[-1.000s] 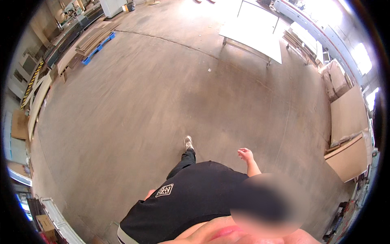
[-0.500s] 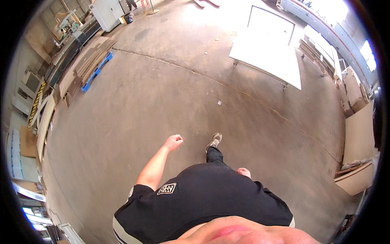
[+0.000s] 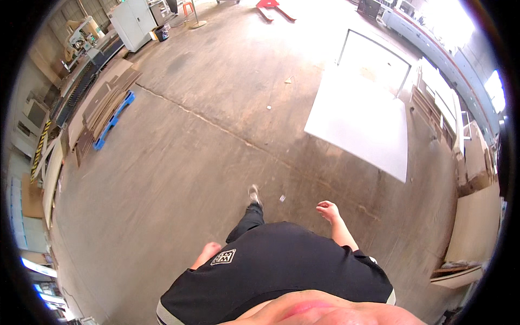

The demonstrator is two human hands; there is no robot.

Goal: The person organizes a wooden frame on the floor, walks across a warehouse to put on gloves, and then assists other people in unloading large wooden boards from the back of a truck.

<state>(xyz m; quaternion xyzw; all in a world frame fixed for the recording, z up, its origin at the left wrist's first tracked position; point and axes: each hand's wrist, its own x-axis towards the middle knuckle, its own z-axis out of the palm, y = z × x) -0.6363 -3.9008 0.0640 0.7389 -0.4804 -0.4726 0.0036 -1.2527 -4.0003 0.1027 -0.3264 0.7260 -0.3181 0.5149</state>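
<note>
My right hand (image 3: pixel 327 209) swings out in front of my body, over the concrete floor. Its fingers are loosely curled in and nothing shows in them. On the other side my left hand (image 3: pixel 210 250) hangs low beside my black shirt, its fingers mostly hidden. Neither hand touches any object. A large white board (image 3: pixel 363 122) lies ahead to the right, past my right hand and apart from it. One shoe (image 3: pixel 253 193) shows in front of me, with a small pale scrap (image 3: pixel 282 198) on the floor just right of it.
Brown sheets lie stacked on a blue pallet (image 3: pixel 115 120) at the left, near a grey cabinet (image 3: pixel 130 24). A red pallet jack (image 3: pixel 275 11) stands far ahead. Panels (image 3: pixel 474 227) lean along the right side. A crack (image 3: pixel 216 129) crosses the floor.
I have walked forward, so the white board and the floor crack are nearer. My right hand has swung forward and my left hand back beside my body.
</note>
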